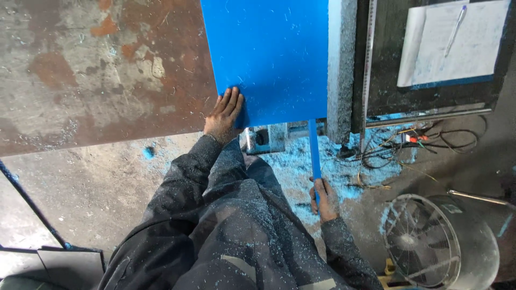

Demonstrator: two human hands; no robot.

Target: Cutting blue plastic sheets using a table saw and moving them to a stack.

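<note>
Head view: left hand (224, 115) lies flat, fingers spread and extended, palm down on the near left corner of a big blue sheet (269, 53) — pressing on it, not gripping. The sheet rests on a rusty, stained metal table (97, 70), its right edge against a grey vertical fence or rail (341, 64). Right hand (324, 200) is lower down, fingers curled around the near end of a narrow blue strip (314, 150); the strip runs up from the hand to the near right edge of the sheet — can't tell whether it is fully separate from the sheet there. Blue shavings (301, 166) cover the floor under the strip and dust the person's dark sleeves (215, 215). Far right of the rail: a clipboard with paper (451, 43) and a pen (455, 29) on it, tangled wires (419, 142) below, a round metal fan (430, 241) on the floor at lower right.
</note>
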